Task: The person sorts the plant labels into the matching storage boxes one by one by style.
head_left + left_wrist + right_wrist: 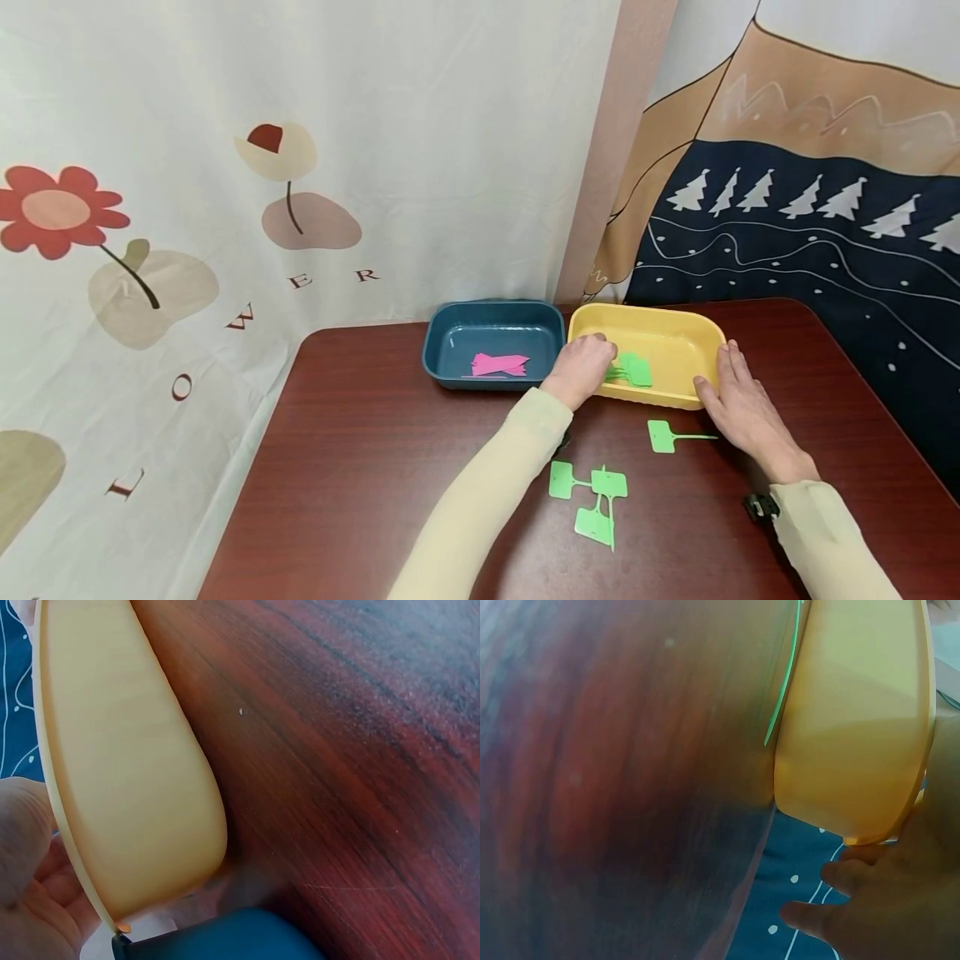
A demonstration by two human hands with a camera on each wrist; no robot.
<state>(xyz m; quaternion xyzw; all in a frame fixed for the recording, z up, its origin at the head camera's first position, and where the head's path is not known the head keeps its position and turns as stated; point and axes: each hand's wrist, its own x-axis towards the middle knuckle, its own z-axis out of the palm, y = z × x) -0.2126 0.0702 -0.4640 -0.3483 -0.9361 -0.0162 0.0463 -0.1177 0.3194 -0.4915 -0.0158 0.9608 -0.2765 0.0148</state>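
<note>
My left hand (583, 367) reaches over the near left rim of the yellow bin (686, 400), its fingers bent. Beside it, several green T-shaped plant tags (636, 370) lie in the bin, their stems running toward the hand. Whether the fingers pinch any tag is hidden; in the left wrist view, part of this hand (45, 877) shows behind the bin's rim. My right hand (750, 412) rests against the bin's right end, fingers extended and thumb by the rim. A loose green tag (662, 436) lies on the table just left of that hand.
Left of the yellow bin stands a blue bin (442, 367) holding pink tags (498, 364). On the brown table (360, 467), a cluster of green tags (594, 525) overlaps near the left forearm. A printed curtain (465, 167) hangs behind the table.
</note>
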